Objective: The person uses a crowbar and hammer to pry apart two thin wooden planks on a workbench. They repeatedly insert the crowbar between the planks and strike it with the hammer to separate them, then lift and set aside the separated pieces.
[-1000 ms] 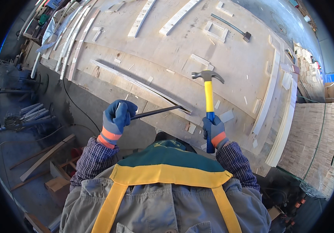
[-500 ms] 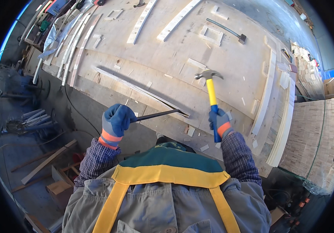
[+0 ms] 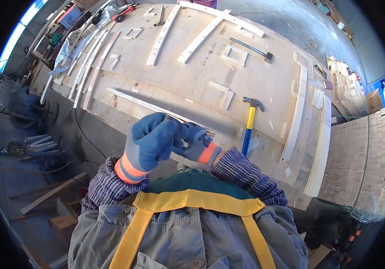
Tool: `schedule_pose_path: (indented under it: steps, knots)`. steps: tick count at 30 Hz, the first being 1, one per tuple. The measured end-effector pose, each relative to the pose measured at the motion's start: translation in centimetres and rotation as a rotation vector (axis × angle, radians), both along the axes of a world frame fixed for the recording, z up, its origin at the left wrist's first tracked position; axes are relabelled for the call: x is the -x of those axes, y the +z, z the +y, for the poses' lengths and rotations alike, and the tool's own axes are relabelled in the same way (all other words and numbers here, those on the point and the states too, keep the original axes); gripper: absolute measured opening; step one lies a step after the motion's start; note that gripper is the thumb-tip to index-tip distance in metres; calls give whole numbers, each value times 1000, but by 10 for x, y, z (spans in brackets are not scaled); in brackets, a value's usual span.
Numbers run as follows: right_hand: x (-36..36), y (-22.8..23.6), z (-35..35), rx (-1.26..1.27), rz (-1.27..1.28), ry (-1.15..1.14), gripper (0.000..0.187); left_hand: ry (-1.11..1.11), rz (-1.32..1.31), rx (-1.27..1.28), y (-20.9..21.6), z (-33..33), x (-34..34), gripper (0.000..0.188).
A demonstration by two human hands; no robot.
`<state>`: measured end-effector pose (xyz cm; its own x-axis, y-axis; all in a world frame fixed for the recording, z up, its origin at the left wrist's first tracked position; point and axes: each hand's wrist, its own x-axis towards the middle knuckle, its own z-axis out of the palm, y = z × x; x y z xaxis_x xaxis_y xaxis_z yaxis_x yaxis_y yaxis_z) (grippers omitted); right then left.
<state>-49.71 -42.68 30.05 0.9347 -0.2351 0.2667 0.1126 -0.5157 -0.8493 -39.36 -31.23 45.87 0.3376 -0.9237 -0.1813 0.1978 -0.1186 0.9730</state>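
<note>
In front of my chest my gloved hands are close together above the near edge of the plywood worktop (image 3: 125,67). My left hand (image 3: 151,140) is closed, and whatever it holds is hidden behind its fingers. Beside it my right hand (image 3: 196,140) has its fingers curled in against the left one; what lies between them cannot be made out. Just beyond the hands, a long thin wooden strip (image 3: 143,103) runs diagonally along the worktop. To the right, a claw hammer (image 3: 249,121) with a yellow and blue handle lies on the wood, out of both hands.
A sledgehammer (image 3: 250,48) and small wooden frames (image 3: 235,57) lie farther back. Long boards (image 3: 163,36) lie at the far side, with more strips (image 3: 87,62) at left. Stacked timber (image 3: 349,157) stands on the right. A cable (image 3: 82,130) hangs at the left edge.
The hammer has left my right hand and now lies on the worktop. My right hand has moved left to meet my left hand. The dark metal bar in my left hand is no longer visible.
</note>
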Motion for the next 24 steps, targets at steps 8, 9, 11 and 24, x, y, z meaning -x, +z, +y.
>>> schedule_pose_path:
  steps: [8, 9, 11, 24]
  knots:
    - [14, 32, 1, -859, -246, -516, 15, 279, -377, 215, -89, -3, -65, 45]
    - [23, 38, -6, -1013, -347, -506, 20, 304, -358, -28, -118, 1, -74, 44]
    - [35, 52, -15, -1086, -639, -384, 26, 379, -410, -280, -178, 7, -72, 49]
    - [84, 159, -2, -381, -918, -131, 33, 769, 857, -261, -245, -49, -84, 70]
